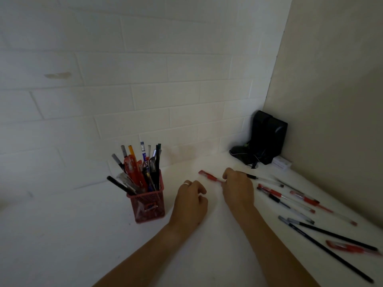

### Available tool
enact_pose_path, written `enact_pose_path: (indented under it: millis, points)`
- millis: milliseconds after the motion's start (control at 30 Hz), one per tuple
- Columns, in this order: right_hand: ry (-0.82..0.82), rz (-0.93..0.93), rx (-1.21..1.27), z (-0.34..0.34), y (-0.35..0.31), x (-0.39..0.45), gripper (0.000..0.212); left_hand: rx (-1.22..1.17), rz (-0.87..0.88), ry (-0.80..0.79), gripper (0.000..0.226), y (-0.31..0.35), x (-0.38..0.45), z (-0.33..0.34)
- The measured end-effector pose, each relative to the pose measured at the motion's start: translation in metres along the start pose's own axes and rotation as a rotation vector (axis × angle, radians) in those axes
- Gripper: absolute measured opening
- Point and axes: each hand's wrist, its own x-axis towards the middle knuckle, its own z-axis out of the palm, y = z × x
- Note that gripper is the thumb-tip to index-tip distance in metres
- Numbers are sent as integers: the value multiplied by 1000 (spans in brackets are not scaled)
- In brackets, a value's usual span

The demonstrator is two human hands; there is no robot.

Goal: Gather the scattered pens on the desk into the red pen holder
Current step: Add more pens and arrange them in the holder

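A red mesh pen holder (149,206) stands on the white desk, left of centre, packed with several pens and pencils. My right hand (238,188) is closed on a red-capped pen (209,176) whose cap end points left toward the wall. A black pen (251,176) sticks out on the hand's far right side; whether the hand holds it too is unclear. My left hand (191,200), wearing a ring, hovers loosely curled between the holder and the right hand, holding nothing. Several red and black pens (290,198) lie scattered to the right.
A black device with a cable (267,137) stands in the back right corner beside a small white box (281,162). White brick wall runs behind the desk (72,235), a beige wall on the right. Long black pencils (335,237) lie near the right front edge.
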Motion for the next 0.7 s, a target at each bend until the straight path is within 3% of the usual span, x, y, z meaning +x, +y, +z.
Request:
enact_pose_path:
  millis: [200, 300, 400, 500, 700]
  points:
    - [-112, 5, -97, -17, -13, -22, 11, -32, -53, -44, 22, 2, -10, -9]
    - [-159, 122, 251, -25, -18, -29, 22, -71, -90, -45, 21, 6, -18, -16]
    - [-196, 66, 677, -44, -32, -38, 23, -164, -136, -20, 25, 17, -20, -30]
    - [-253, -36, 1045, -70, -56, -47, 20, -301, -55, 140, 24, 32, -20, -53]
    - [-311, -230, 1309, -111, -99, -53, 20, -181, 153, 483, 16, 45, -22, -118]
